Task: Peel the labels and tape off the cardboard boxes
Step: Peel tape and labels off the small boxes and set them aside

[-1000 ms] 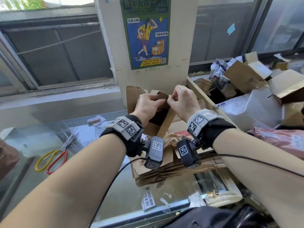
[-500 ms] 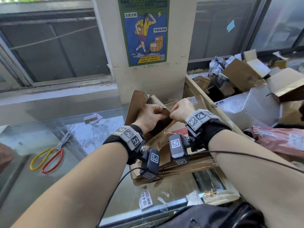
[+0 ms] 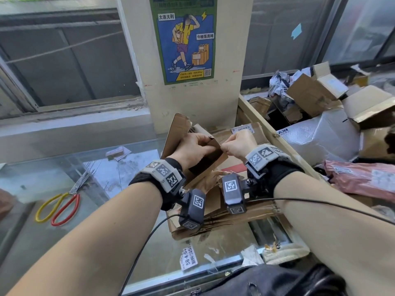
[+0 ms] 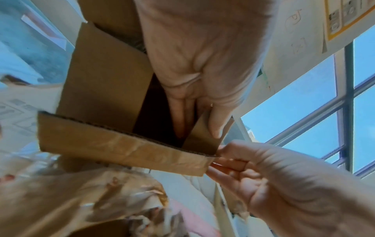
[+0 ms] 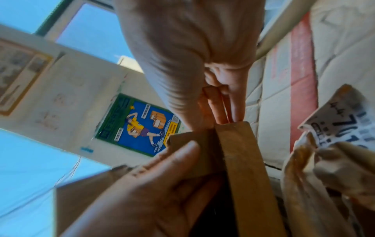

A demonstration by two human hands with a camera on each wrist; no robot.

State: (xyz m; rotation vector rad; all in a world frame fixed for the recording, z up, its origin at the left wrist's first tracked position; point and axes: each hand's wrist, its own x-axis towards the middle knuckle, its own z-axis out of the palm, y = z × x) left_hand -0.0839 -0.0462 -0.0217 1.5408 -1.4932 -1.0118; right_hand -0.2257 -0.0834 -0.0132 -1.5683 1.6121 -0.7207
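Your left hand (image 3: 193,149) grips the small cardboard box (image 3: 208,161), held up over the pile of flattened cardboard. Your right hand (image 3: 239,144) pinches the tape (image 4: 154,154) at its right corner (light, thin, likely tears). Take it at the lifted end.

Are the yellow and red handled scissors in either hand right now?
No, the scissors lie on the glass counter, left of both hands.

- The cardboard box (image 3: 193,144) is held up between the left hand (image 3: 192,149) and the right hand (image 3: 239,144), above flattened cardboard (image 3: 224,218) on the surface (image 3: 128,178).
- Scissors (image 3: 62,201) lie on the surface, far left.
- A poster (image 3: 183,39) hangs on the pillar behind.
- Piled boxes (image 3: 316,92) sit to the right.
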